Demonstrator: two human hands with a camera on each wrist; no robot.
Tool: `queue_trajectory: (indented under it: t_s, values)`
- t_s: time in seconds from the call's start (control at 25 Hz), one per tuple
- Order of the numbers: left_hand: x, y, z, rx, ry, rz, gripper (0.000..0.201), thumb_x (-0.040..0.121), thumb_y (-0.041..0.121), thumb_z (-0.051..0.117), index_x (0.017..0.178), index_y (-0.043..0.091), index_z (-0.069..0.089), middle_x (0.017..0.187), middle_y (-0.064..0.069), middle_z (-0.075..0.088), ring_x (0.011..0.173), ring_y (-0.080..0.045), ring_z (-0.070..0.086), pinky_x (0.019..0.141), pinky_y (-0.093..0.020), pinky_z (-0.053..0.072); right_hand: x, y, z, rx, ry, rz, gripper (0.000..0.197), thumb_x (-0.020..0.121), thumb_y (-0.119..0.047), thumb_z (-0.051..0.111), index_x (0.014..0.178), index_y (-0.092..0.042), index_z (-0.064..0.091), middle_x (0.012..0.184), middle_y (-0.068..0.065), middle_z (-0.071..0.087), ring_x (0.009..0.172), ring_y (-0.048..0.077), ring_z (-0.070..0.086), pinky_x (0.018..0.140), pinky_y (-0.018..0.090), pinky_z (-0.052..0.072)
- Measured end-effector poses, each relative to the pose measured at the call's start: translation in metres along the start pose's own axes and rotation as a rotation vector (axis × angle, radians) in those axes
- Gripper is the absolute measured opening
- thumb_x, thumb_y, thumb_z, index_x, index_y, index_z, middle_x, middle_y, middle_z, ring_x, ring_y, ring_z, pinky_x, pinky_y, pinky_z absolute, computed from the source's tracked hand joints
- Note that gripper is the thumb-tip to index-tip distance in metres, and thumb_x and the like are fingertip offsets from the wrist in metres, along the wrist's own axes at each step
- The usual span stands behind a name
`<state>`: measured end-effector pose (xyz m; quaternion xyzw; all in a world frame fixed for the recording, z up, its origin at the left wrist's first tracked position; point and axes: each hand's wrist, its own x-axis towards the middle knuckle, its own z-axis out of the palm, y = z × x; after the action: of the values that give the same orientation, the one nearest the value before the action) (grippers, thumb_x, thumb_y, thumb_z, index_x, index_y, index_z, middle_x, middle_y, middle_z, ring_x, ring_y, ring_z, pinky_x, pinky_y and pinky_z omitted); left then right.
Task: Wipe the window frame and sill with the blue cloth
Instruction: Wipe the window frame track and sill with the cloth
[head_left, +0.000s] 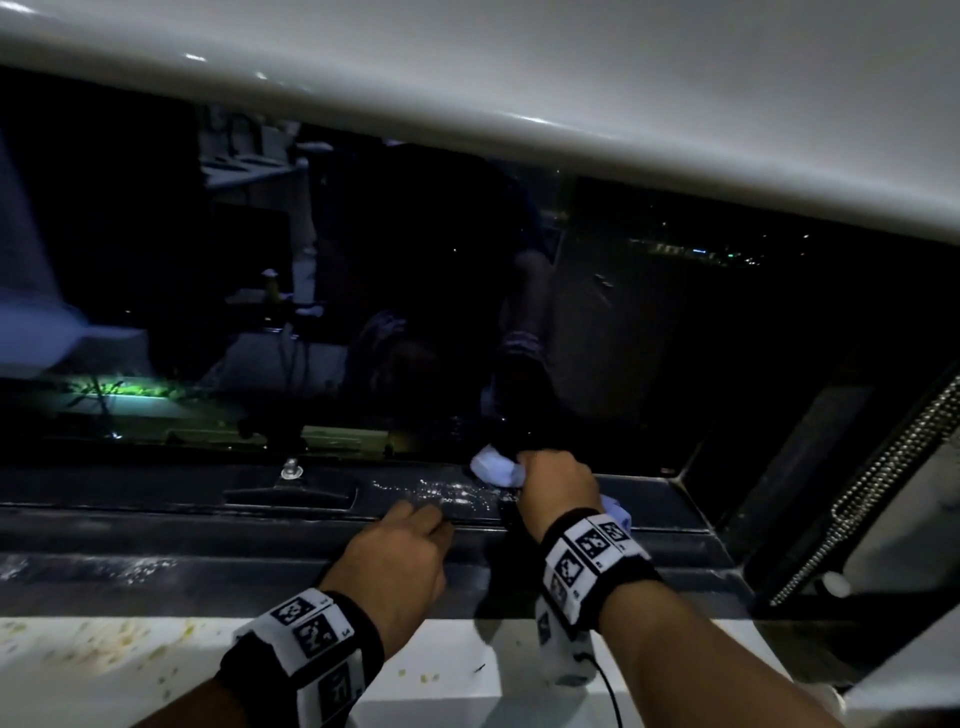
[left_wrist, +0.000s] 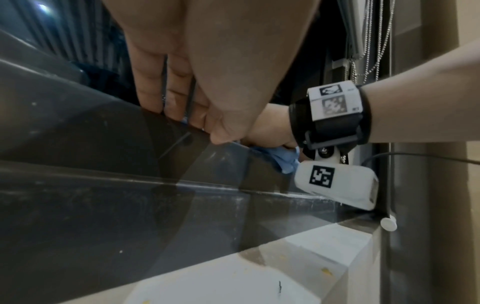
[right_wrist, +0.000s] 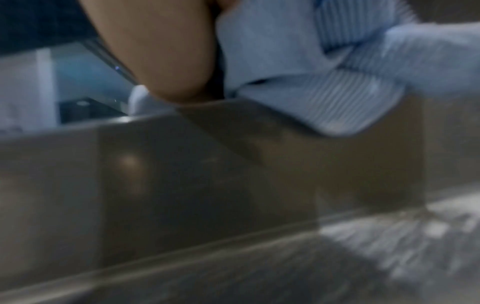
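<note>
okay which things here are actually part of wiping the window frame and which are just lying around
Part of the job:
- blue cloth, gripped by the right hand
- dark window frame
- white sill
- left hand, resting on the frame

Just there:
- bead chain at the right
- metal stud on the frame

Right hand (head_left: 558, 483) with the cloth (head_left: 496, 467) on the window frame (head_left: 156, 488), before the glass (head_left: 363, 286); left hand (head_left: 400, 561) just left, nearer; sill (head_left: 130, 670) nearest; bead chain (head_left: 883, 483) far right
</note>
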<state>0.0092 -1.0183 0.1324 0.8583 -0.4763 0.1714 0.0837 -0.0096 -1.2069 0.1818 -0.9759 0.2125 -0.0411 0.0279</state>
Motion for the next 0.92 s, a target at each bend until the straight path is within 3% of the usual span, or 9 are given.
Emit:
queue_trajectory:
  t_s: [0.2,0.36,0.44,0.56,0.64,0.68,0.8,0.92]
  values:
    - [0.001,-0.004,0.004,-0.008,-0.008,-0.026,0.032,0.044,0.023,0.076,0.075,0.025,0.068,0.076,0.010,0.063,0.067,-0.014,0.059,0.045,-0.020,0.050,-0.026,0.005,-0.008,0.105,-0.034,-0.245,0.033,0.078,-0.008,0.051,0.104,-0.018,0.068,0.110,0.004,0.067,0.104,0.024,0.060,0.086,0.026,0.044]
    - [0.001,-0.007,0.005,-0.004,-0.024,0.007,0.031,0.043,0.027,0.078,0.072,0.028,0.067,0.071,0.014,0.059,0.064,-0.009,0.056,0.041,-0.019,0.047,-0.047,0.039,-0.008,0.355,-0.016,-0.462,0.036,0.061,-0.014,0.042,0.078,-0.013,0.073,0.082,0.004,0.072,0.079,0.019,0.067,0.073,0.023,0.050]
    - [0.000,-0.007,0.004,0.002,-0.021,0.024,0.033,0.042,0.029,0.078,0.073,0.029,0.068,0.072,0.016,0.058,0.064,-0.006,0.054,0.042,-0.017,0.045,-0.030,0.058,-0.011,0.303,0.006,-0.369,0.028,0.062,-0.008,0.051,0.077,-0.011,0.074,0.080,0.006,0.072,0.078,0.023,0.068,0.073,0.028,0.052]
    - [-0.002,-0.007,0.003,0.009,-0.007,0.026,0.036,0.040,0.031,0.079,0.075,0.030,0.069,0.073,0.018,0.058,0.064,-0.004,0.054,0.042,-0.014,0.044,-0.001,0.053,-0.011,0.074,-0.001,-0.149,0.025,0.067,-0.009,0.064,0.090,-0.018,0.071,0.095,0.003,0.069,0.092,0.023,0.066,0.082,0.028,0.051]
    - [-0.001,-0.006,0.003,0.008,0.006,0.016,0.038,0.039,0.029,0.079,0.075,0.029,0.069,0.075,0.017,0.060,0.064,-0.005,0.055,0.042,-0.014,0.044,0.008,0.028,0.001,0.116,-0.001,-0.029,0.022,0.081,-0.021,0.054,0.099,-0.020,0.067,0.104,0.003,0.068,0.099,0.025,0.063,0.083,0.028,0.048]
    - [-0.001,-0.006,0.004,-0.009,0.018,0.002,0.039,0.040,0.026,0.079,0.077,0.028,0.069,0.077,0.016,0.061,0.065,-0.007,0.056,0.042,-0.016,0.045,0.006,0.015,0.010,0.135,0.006,-0.040,0.025,0.083,-0.025,0.050,0.102,-0.021,0.067,0.107,0.003,0.067,0.100,0.026,0.063,0.083,0.029,0.048]
    - [-0.001,-0.007,0.007,-0.038,0.029,-0.027,0.040,0.043,0.019,0.076,0.081,0.026,0.069,0.080,0.012,0.064,0.065,-0.011,0.057,0.041,-0.020,0.047,-0.032,0.000,0.018,0.211,-0.009,-0.329,0.036,0.074,-0.035,0.043,0.097,-0.023,0.069,0.102,0.001,0.068,0.095,0.024,0.065,0.083,0.030,0.050]
    - [-0.002,-0.009,0.008,-0.060,0.022,-0.041,0.033,0.051,0.022,0.070,0.083,0.027,0.067,0.085,0.014,0.062,0.071,-0.010,0.056,0.045,-0.020,0.049,-0.043,0.015,-0.004,0.308,-0.016,-0.477,0.040,0.065,-0.024,0.039,0.087,-0.022,0.073,0.089,0.000,0.072,0.086,0.019,0.068,0.078,0.025,0.052]
